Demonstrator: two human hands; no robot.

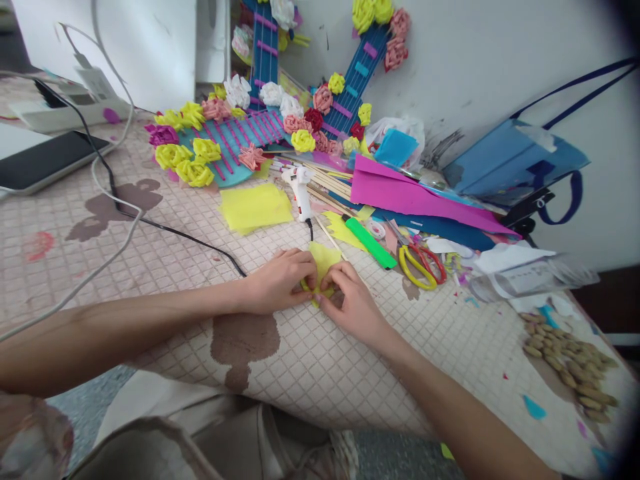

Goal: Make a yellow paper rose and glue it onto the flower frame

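Both hands meet at the table's middle over one small piece of yellow crepe paper (324, 257). My left hand (290, 280) has its fingers curled and pinching the paper's left and lower edge. From the other side, my right hand (350, 297) pinches the lower right edge with thumb and fingers. The paper's top stands up flat between them, while its lower part is bunched and partly hidden by fingers. Just beyond lie a white glue gun (301, 193), a stack of yellow paper squares (257, 208) and a thin wooden stick (330, 239).
Decorated blue cardboard pieces with paper flowers (195, 160) stand at the back. To the right are a green cutter (370, 241), scissors (420, 263), magenta paper (415, 193), a plastic bottle (530, 279) and peanuts (567, 363). Cables (175, 230) cross the left side near a phone (50, 160).
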